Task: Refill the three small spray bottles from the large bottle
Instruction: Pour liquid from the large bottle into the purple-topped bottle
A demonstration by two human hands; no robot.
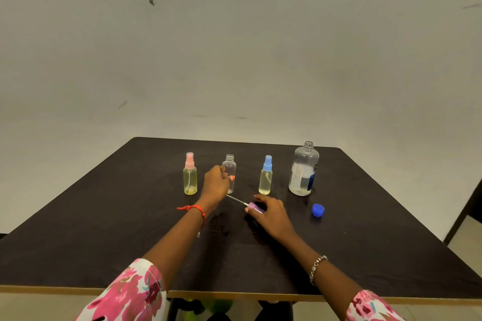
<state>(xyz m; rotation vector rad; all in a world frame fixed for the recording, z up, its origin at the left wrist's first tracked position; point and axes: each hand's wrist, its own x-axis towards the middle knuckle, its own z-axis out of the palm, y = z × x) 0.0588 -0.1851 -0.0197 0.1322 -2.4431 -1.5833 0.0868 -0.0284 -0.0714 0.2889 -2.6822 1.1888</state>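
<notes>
**A:** How is the grip made?

**B:** The uncapped small bottle (230, 164) is clasped low on its body by the left hand (216, 181), with the fingers curled round it. It is held upright on the table (104, 242), presumably so that it cannot be tipped while its neck is open.

**A:** And the other hand?

**B:** The purple spray head (255, 207) is pinched between thumb and fingers of the right hand (271, 212), at 5 o'clock from that bottle and low over the tabletop. Its dip tube (236, 199) is pointed towards 10 o'clock, at the bottle's base. Whether the tube is touching the table cannot be told.

**A:** What is set around them?

**B:** A pink-capped spray bottle (190, 177) is stood at 9 o'clock and a blue-capped spray bottle (266, 177) at 3 o'clock. Both are closed, and pale yellow liquid is seen in each. Further out at 3 o'clock the large bottle (303, 172) is stood open, with liquid low inside. Its blue screw cap (318, 210) is laid at 5 o'clock from it, clear of the pouring path.

**A:** So which step is this judged to be?

**B:** The held bottle looks clear, though its lower part is hidden by the hand. It is judged to be the one being worked on, with the pump kept aside so that the neck is left free.
</notes>
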